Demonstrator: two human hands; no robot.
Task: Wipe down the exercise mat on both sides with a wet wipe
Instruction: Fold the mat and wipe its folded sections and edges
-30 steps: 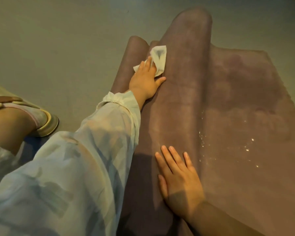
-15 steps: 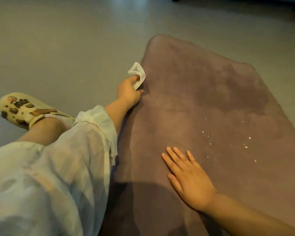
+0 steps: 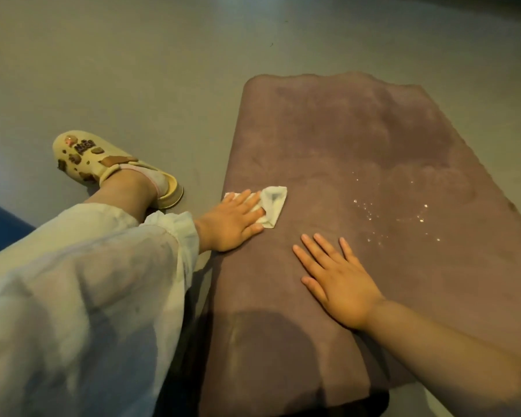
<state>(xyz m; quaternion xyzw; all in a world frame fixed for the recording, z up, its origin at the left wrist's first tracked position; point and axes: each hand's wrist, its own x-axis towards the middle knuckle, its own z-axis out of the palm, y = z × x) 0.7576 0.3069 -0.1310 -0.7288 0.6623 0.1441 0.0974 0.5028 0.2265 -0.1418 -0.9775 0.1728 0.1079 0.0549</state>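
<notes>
— On the exercise mat (image 3: 358,176), near its left edge, what is the left hand (image 3: 233,219) doing?

— It lies flat, fingers straight, pressing a folded white wet wipe (image 3: 272,206) down against the mat.

— And the right hand (image 3: 342,281)?

— Spread open, palm down on the mat, nearer the person than the wipe, holding nothing.

— Anything else on the mat?

— Shiny droplets (image 3: 403,215) to the right of the wipe. Off the mat's left edge, a cream clog (image 3: 103,164) rests on the grey floor (image 3: 133,70).
</notes>
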